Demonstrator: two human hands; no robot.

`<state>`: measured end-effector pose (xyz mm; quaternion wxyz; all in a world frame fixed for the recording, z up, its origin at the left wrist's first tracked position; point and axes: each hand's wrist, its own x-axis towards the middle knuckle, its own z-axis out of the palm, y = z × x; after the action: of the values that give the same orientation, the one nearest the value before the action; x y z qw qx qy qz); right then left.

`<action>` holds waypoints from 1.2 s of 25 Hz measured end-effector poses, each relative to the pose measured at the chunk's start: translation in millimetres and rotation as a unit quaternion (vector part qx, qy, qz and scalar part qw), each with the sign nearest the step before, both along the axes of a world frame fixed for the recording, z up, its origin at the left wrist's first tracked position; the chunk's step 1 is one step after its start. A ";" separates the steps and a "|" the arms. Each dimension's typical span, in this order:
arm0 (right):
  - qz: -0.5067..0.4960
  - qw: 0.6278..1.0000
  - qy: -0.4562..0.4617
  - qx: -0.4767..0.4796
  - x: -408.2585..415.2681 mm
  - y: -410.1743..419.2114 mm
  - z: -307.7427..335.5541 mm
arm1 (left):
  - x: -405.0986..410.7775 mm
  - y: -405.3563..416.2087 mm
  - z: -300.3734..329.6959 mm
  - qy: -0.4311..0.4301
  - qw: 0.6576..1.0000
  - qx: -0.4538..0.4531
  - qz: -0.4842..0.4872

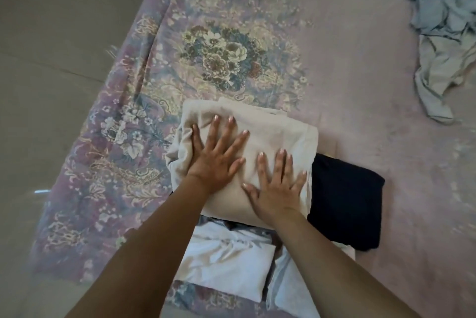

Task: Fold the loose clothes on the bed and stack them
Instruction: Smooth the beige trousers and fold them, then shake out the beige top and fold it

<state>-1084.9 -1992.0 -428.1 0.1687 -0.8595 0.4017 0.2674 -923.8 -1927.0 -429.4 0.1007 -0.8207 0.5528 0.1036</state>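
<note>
Left hand: the left hand [215,155] lies flat, fingers spread wide, pressing on a folded beige garment [273,137].
Right hand: the right hand [277,189] presses beside it, fingers also straight and splayed, nearer the person.
Beige garment: under both palms, topping a stack on the bed [360,73].
Dark garment: a folded dark garment [345,204] juts out just right of the right hand.
White garment: a folded white garment [229,263] lies below the wrists.
Loose clothes: a pale blue-grey heap [443,29] sits well beyond the right hand.
</note>
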 end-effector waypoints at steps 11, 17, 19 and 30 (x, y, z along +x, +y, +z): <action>0.073 0.994 -0.051 0.071 -113.7 -132.4 166.6 | -107.1 -98.8 172.8 0.131 0.967 0.216 -0.030; -0.005 0.999 -0.018 0.034 -235.5 -278.4 186.5 | -202.1 -267.3 169.1 0.097 0.985 0.123 -0.078; -0.012 1.000 -0.014 0.020 -269.2 -333.2 161.1 | -225.7 -323.8 131.2 0.064 0.993 0.071 -0.067; 0.118 0.989 -0.040 -0.081 -301.2 -555.1 -11.1 | -255.6 -406.8 -107.6 0.040 0.981 -0.162 0.099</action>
<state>-1386.1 -2547.2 -439.2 0.0814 -0.9216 0.3111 0.2173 -1179.3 -2333.9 -537.0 -0.0663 -0.8718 0.4823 0.0548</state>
